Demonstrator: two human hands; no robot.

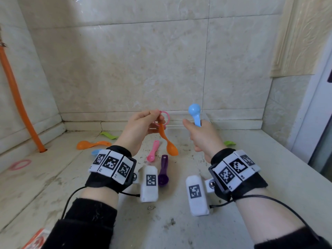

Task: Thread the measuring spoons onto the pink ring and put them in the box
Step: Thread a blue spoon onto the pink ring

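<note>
Beige marble-look tiles wall off a pale, stained stone counter [179,221], and an orange pipe [18,105] runs down the left of the frame. At centre, raised above the counter, my left hand [142,124] pinches the thin pink plastic ring [166,115] between thumb and curled fingers. One orange plastic measuring spoon [169,146] hangs from the ring by its handle end, bowl down. Just to the right, my right hand [203,137] is closed round the handle of a light blue plastic measuring spoon [195,112], bowl pointing up, with the handle's end hidden in my grip. Both wrists are lifted, and the hands are near each other but apart. Behind and between them I make out what looks like a clear plastic box [177,131], its edges faint. On the counter below lie a small pink spoon [153,153] and a purple spoon [163,170], with a larger orange spoon [91,145] at the left. These spoons look light, stiff and smooth, so I judge a firm pinch on the handle just short of its hole is best. The ring seems thin and springy, best held beside its opening
</note>
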